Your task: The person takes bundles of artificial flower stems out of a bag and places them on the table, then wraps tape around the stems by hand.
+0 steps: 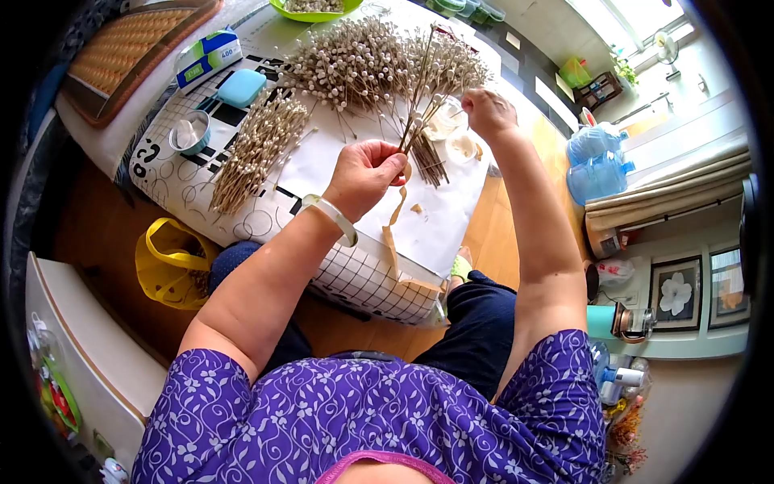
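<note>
My left hand (367,173) is closed, thumb against fingers, on a few thin dried flower stems (415,109) that stand up and lean to the right. A narrow tan strip of tape (393,234) hangs below this hand and curls at the table's edge. My right hand (490,111) is curled beside the right end of a big heap of dried flowers with small round pale heads (347,64). What its fingers hold, if anything, I cannot make out. Under it lie cream-coloured rolls (461,148) and a bundle of cut stem ends (432,165).
A second dried bundle (262,145) lies left, near a small cup (190,133), a light blue case (242,87) and a tissue pack (208,58). A green bowl (316,14) stands at the back. A yellow bag (171,262) hangs beside the table (379,294).
</note>
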Available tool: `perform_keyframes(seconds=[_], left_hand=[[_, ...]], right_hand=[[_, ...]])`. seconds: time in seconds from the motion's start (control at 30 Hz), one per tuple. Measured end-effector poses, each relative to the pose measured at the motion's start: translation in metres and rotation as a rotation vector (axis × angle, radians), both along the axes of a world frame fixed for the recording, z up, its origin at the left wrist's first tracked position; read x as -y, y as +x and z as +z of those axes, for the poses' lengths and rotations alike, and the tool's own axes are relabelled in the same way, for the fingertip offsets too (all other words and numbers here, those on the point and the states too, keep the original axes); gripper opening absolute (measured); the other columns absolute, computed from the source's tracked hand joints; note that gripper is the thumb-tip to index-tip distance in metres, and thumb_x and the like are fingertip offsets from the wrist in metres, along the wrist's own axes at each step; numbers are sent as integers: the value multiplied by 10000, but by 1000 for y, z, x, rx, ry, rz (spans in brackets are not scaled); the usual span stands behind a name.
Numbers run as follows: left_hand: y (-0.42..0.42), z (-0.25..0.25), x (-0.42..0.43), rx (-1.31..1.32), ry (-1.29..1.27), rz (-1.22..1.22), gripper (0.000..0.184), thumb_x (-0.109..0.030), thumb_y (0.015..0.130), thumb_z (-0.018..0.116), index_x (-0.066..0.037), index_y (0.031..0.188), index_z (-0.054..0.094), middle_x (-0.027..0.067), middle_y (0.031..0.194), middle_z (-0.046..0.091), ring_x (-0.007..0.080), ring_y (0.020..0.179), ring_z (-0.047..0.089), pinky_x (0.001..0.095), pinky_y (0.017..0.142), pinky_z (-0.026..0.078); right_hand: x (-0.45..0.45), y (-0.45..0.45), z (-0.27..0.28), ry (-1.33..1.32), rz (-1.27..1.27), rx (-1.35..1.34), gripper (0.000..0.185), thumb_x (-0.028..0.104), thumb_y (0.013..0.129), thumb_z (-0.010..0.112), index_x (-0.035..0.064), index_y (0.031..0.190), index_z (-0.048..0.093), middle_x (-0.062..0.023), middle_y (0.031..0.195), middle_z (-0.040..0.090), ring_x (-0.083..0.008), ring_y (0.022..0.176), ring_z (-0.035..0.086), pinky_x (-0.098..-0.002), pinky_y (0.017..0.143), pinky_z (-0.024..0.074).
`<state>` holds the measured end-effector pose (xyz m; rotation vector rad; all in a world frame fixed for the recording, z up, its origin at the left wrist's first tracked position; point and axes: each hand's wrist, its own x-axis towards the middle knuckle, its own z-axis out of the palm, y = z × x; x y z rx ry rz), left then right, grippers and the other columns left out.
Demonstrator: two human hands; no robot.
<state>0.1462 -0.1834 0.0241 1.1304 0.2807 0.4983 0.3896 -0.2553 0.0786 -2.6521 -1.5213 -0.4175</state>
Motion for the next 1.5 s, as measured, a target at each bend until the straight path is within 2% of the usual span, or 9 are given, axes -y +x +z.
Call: perform_keyframes(seconds=[0.13,0.27,0.57,0.7,0.83,0.97,1.07,1.23,1.5], left_hand=[[0,-1,-2,-3,0,6,119,-79,822,554,35,854,570,70,756,598,102,660,570,224,628,499],[-1,4,-4,-4,-6,6,121,-80,821,557,36,855,569,71,758,599,102,665,572,225,632,498],[-1,2,-5,19,-1,23,115,-74,821,557,34,855,570,71,762,599,100,655,573,211,606,499],[0,0,-4,16,-7,34,109,-69,818,560,32,858,572,70,763,598,100,653,573,213,604,503],[1,1,-2,-1,-5,16,112,-71,818,561,33,860,572,68,763,598,99,653,571,212,608,504],[2,-1,0,-15,-6,3,120,-77,820,560,35,864,572,66,762,597,92,655,566,207,613,498],[3,0,0,-19,-8,7,123,-78,820,560,36,864,572,68,758,597,90,658,567,206,615,497],[1,1,-3,-7,-12,14,123,-76,821,558,38,865,572,75,756,599,100,656,570,211,615,499],[-2,1,-4,19,-23,23,117,-72,817,562,35,861,575,67,753,599,99,651,570,215,607,501]], right_hand=[[-31,-5,11,-381,-87,5,133,129,722,519,127,810,619,-113,841,611,-267,804,593,-329,724,455],[-37,-8,33,-425,75,-183,100,95,690,556,80,749,635,-112,787,621,-220,729,596,-318,654,476],[33,31,38,191,3,-548,158,159,701,627,12,761,634,-69,649,600,-119,594,524,-281,568,434],[56,-3,26,516,35,-840,90,52,767,589,-10,826,617,-18,696,596,-63,623,513,-198,570,421],[58,-20,-1,806,6,-611,80,82,763,610,5,773,628,-14,671,605,-51,596,526,-194,563,437],[41,-20,-12,511,-113,-212,93,146,740,571,76,764,628,-104,767,606,-267,738,584,-336,687,460],[22,-22,-15,326,-86,-16,89,170,745,559,97,742,610,-89,801,600,-279,769,577,-350,694,459],[16,-28,16,140,-106,-259,134,194,770,534,107,818,624,-95,813,625,-277,814,587,-352,733,450],[53,-3,17,423,-90,-506,183,170,791,577,-6,818,624,-91,699,622,-147,597,551,-284,579,445]])
